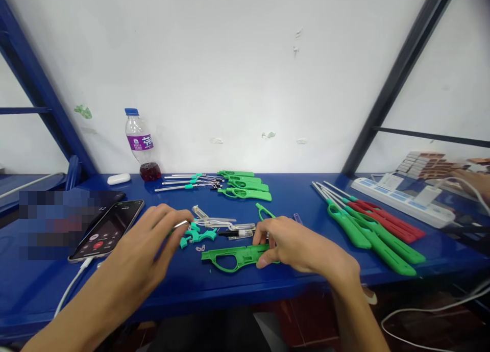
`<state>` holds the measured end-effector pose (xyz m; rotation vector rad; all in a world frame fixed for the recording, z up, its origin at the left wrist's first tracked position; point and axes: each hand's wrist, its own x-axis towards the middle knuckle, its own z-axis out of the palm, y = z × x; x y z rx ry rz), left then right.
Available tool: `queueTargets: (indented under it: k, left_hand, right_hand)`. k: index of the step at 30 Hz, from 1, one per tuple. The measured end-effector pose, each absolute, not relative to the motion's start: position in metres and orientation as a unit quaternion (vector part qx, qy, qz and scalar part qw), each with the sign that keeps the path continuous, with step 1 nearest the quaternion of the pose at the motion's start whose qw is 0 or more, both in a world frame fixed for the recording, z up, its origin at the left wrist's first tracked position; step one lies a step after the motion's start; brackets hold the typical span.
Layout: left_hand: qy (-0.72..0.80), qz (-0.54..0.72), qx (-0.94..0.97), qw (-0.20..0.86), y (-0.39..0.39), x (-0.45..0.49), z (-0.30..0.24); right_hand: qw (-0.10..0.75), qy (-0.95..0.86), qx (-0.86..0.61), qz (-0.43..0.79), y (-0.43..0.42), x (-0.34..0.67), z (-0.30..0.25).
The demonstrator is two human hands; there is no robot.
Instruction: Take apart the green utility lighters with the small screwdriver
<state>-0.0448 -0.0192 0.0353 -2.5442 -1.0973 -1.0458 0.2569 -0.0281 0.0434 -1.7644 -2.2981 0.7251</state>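
My right hand pinches the right end of a green lighter handle shell that lies flat on the blue table. My left hand reaches toward a heap of small parts, its fingertips pinching a thin metal rod beside teal triggers. Metal tubes and clear inserts lie just behind the shell. A loose green trigger guard rests behind my right hand.
A phone on a white cable lies at the left, a water bottle and white case behind it. Green shells and tubes sit at the back. Assembled green and red lighters and a power strip lie right.
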Motion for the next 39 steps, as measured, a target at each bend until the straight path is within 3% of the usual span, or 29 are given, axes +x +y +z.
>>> queueTargets:
  k: [7,14,19,30,39]
  left_hand:
    - [-0.441,-0.328,-0.834,0.043,0.028,-0.052,0.053]
    - [-0.468,-0.183,-0.864,0.026,0.134,-0.043,0.060]
    - [-0.488,-0.082,-0.869,0.026,0.160,-0.040,0.038]
    - [-0.491,-0.036,-0.869,0.048,0.150,-0.031,0.044]
    - [-0.382,-0.131,-0.915,-0.005,0.028,0.008,0.062]
  right_hand:
    - [0.080,-0.764,-0.590,0.248,-0.028,0.257,0.042]
    - [0.093,-0.767,-0.588,0.239,-0.027,0.256,0.041]
    - [0.096,-0.779,-0.575,0.231,-0.027,0.255,0.040]
    - [0.096,-0.795,-0.566,0.196,-0.034,0.255,0.045]
    - [0.094,-0.797,-0.561,0.202,-0.033,0.258,0.050]
